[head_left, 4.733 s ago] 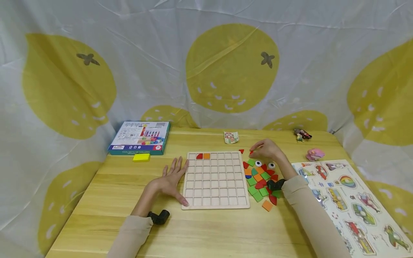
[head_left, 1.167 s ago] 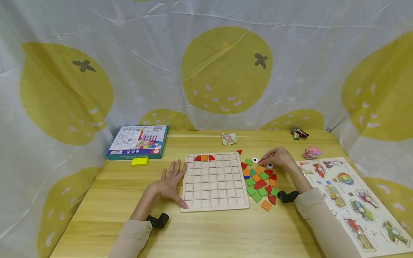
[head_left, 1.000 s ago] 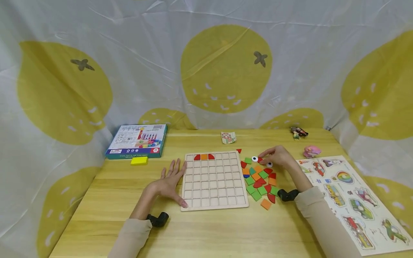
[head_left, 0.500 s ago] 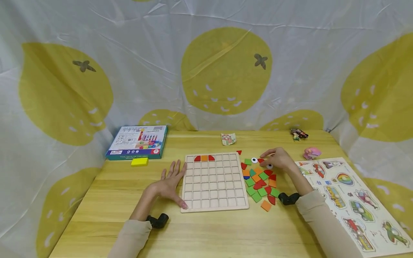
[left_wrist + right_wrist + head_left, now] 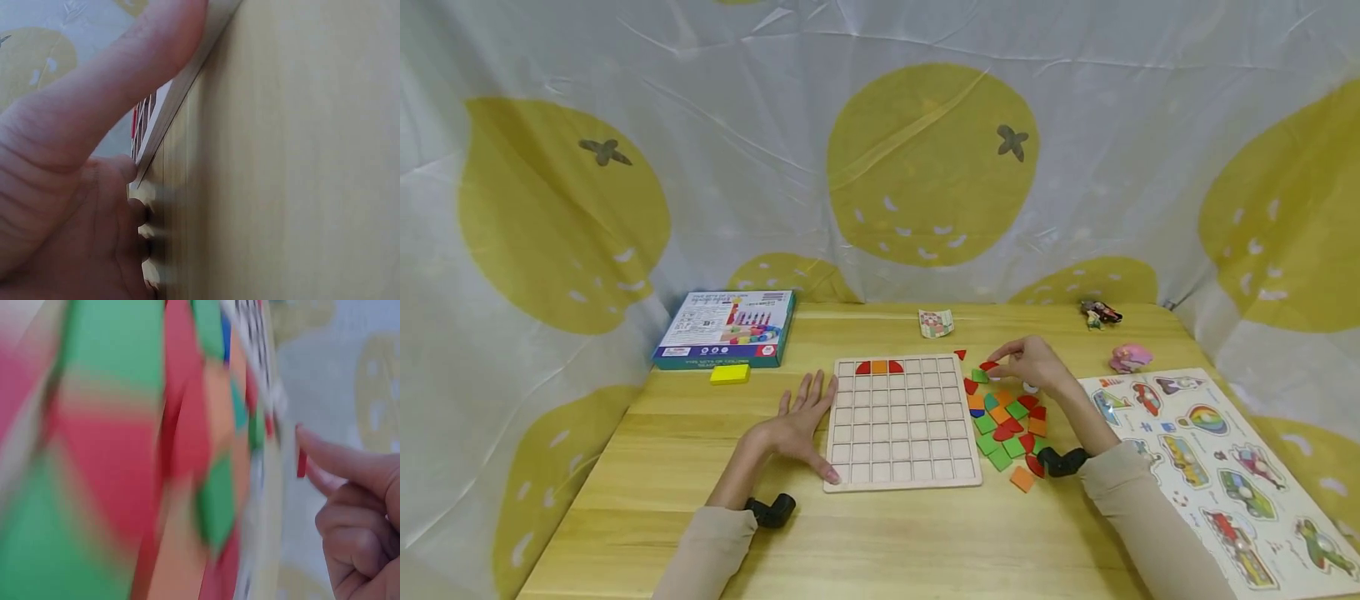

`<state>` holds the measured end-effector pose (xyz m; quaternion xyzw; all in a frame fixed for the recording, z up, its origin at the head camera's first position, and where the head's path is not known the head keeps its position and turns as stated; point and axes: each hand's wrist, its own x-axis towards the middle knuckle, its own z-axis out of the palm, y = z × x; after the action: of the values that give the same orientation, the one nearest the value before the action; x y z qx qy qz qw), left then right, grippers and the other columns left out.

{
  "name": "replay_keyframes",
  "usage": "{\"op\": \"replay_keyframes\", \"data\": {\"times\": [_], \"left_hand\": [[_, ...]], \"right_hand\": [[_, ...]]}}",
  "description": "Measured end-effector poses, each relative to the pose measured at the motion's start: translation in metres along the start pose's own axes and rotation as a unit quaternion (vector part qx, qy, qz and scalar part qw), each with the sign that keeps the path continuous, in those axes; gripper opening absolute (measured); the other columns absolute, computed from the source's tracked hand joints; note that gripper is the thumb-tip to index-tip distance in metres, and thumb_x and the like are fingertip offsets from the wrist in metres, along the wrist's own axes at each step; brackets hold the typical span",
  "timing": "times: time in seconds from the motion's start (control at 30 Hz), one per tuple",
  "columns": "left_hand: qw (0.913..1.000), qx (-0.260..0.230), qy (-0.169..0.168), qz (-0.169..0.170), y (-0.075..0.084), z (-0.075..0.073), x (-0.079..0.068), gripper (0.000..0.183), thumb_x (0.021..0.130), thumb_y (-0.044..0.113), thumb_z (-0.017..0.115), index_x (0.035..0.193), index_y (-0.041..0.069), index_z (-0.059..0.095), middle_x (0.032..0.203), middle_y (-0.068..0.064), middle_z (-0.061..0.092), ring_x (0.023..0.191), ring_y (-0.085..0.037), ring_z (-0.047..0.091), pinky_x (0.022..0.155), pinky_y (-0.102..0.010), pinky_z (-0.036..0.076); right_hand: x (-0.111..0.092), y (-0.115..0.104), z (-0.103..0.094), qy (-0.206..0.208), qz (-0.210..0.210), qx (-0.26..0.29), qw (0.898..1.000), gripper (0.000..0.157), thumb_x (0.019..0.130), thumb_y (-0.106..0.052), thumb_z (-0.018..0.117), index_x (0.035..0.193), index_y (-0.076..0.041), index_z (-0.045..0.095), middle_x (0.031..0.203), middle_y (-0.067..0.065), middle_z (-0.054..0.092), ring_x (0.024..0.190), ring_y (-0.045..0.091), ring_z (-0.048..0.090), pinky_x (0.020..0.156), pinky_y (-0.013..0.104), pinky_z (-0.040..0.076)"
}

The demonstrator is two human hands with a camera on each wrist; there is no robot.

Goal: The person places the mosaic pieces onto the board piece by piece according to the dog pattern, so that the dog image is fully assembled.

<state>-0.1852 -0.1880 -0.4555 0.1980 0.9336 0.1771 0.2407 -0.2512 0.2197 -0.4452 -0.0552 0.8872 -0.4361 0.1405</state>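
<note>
My right hand (image 5: 1037,367) pinches a red quarter-round tile (image 5: 988,366) between thumb and forefinger, above the far end of the loose tiles; in the right wrist view the red tile (image 5: 301,459) shows edge-on, raised off the pile. My left hand (image 5: 793,429) lies with fingers spread along the left edge of a wooden grid board (image 5: 904,483), its thumb on the near left corner. In the board's top row, an orange square tile (image 5: 879,367) sits between a red quarter-round tile (image 5: 863,367) and a mirrored red one (image 5: 896,367). The other cells are bare.
Loose green, red and orange tiles (image 5: 1002,459) spread right of the board. Beyond it lies a small printed card (image 5: 936,323). A boxed set (image 5: 722,329) and yellow block (image 5: 730,374) are at back left. A picture puzzle board (image 5: 1210,433) and pink toy (image 5: 1131,358) are at right.
A second red quarter-round tile has come into the top row, right of the orange one. My right hand has since picked up another red tile and moved left. My left hand stays put.
</note>
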Motion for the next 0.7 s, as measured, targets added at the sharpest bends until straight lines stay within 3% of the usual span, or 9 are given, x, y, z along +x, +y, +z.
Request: {"op": "replay_keyframes", "data": {"times": [0.13, 0.17, 0.3, 0.4, 0.57, 0.7], "left_hand": [[1.0000, 0.008, 0.000, -0.002, 0.001, 0.001, 0.002, 0.147, 0.054, 0.062, 0.085, 0.155, 0.012, -0.010, 0.159, -0.019, -0.022, 0.147, -0.039, -0.022, 0.116, -0.066, -0.009], [0.9999, 0.011, 0.000, -0.002, 0.001, 0.001, 0.002, 0.147, 0.054, 0.062, 0.085, 0.155, 0.012, -0.010, 0.159, -0.018, -0.022, 0.147, -0.039, -0.021, 0.116, -0.065, -0.008], [0.9999, 0.017, -0.003, -0.002, 0.002, 0.001, 0.004, 0.147, 0.054, 0.064, 0.084, 0.155, 0.013, -0.010, 0.159, -0.018, -0.022, 0.147, -0.038, -0.022, 0.117, -0.065, -0.008], [0.9998, 0.019, -0.008, -0.004, 0.001, 0.000, 0.004, 0.147, 0.054, 0.064, 0.084, 0.155, 0.014, -0.011, 0.160, -0.017, -0.023, 0.147, -0.038, -0.022, 0.116, -0.065, -0.008], [0.9998, 0.014, -0.013, -0.010, -0.001, -0.002, 0.001, 0.146, 0.055, 0.063, 0.084, 0.155, 0.014, -0.011, 0.160, -0.017, -0.023, 0.147, -0.038, -0.024, 0.116, -0.066, -0.009], [0.9997, 0.013, -0.015, -0.014, 0.000, -0.002, 0.001, 0.146, 0.055, 0.064, 0.084, 0.155, 0.014, -0.011, 0.160, -0.016, -0.023, 0.147, -0.038, -0.024, 0.116, -0.065, -0.009]], "right_hand": [[0.015, -0.038, 0.041, -0.035, -0.047, 0.011, 0.998, 0.020, 0.081, -0.017, 0.078, 0.100, -0.009, 0.075, 0.050, -0.005, 0.028, 0.048, 0.009, 0.029, 0.049, 0.025, 0.024], [0.019, -0.048, 0.053, -0.039, -0.058, 0.010, 0.998, 0.021, 0.079, -0.018, 0.080, 0.098, -0.010, 0.075, 0.051, -0.004, 0.028, 0.048, 0.012, 0.024, 0.049, 0.024, 0.025], [0.038, -0.083, 0.101, -0.059, -0.089, 0.006, 0.994, 0.020, 0.075, -0.016, 0.083, 0.093, -0.012, 0.076, 0.060, -0.001, 0.044, 0.051, 0.012, 0.028, 0.050, 0.023, 0.026], [0.050, -0.101, 0.130, -0.064, -0.101, -0.005, 0.993, 0.020, 0.074, -0.016, 0.084, 0.092, -0.012, 0.077, 0.077, 0.000, 0.060, 0.059, 0.012, 0.036, 0.054, 0.022, 0.030], [0.064, -0.117, 0.159, -0.058, -0.107, -0.021, 0.992, 0.018, 0.073, -0.013, 0.084, 0.090, -0.012, 0.078, 0.096, 0.003, 0.072, 0.076, 0.013, 0.049, 0.065, 0.021, 0.039], [0.068, -0.120, 0.166, -0.062, -0.103, -0.027, 0.992, 0.018, 0.073, -0.013, 0.084, 0.091, -0.012, 0.079, 0.091, 0.005, 0.072, 0.077, 0.013, 0.051, 0.064, 0.021, 0.041]]}}
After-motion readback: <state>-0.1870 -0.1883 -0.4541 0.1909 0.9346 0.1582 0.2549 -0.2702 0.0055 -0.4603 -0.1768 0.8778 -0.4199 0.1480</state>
